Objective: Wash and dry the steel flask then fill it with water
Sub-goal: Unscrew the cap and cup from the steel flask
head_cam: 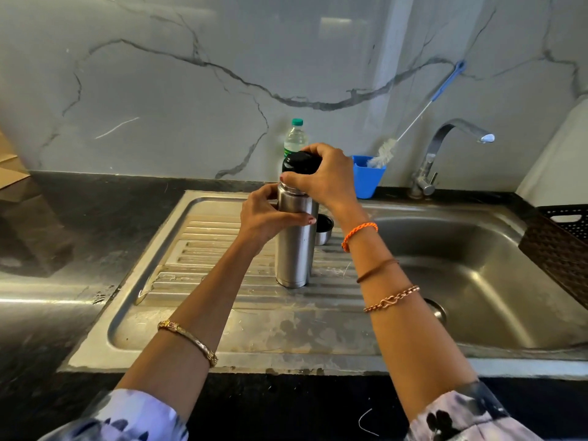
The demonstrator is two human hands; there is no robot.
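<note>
Left hand (267,214) grips the upright steel flask (292,246); right hand (327,176) grips its black stopper (300,162).

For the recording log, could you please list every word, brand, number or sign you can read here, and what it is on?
No text can be read in this picture.
Plastic water bottle: it has a green label, mostly hidden and too blurred to read.
Steel flask and its black lid: no visible print.
Blue cup: plain.

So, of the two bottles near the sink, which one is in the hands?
The steel flask, upright on the drainboard: the left hand grips its body, the right hand its black stopper. The plastic water bottle stands untouched behind.
</note>
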